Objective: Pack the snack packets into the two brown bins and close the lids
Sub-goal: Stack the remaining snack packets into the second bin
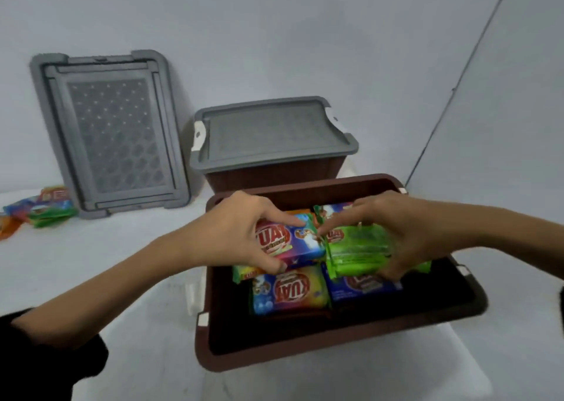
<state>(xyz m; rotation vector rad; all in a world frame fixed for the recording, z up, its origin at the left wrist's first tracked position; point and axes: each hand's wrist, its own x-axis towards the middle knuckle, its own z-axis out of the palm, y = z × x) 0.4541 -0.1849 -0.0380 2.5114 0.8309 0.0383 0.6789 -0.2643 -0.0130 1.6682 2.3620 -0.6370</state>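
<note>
Hands (232, 232) around glossy rectangular packets (305, 245)

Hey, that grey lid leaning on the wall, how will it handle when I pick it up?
The lid looks like moulded plastic with a raised frame, so probably stiff and fairly light. It stands on its edge against the wall, so a nudge could make it slide or fall flat.

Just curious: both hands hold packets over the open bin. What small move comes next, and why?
Probably lower both bundles and let go: the left hand grips blue packets, the right hand green packets, above the open brown bin, where other packets already lie.
</note>
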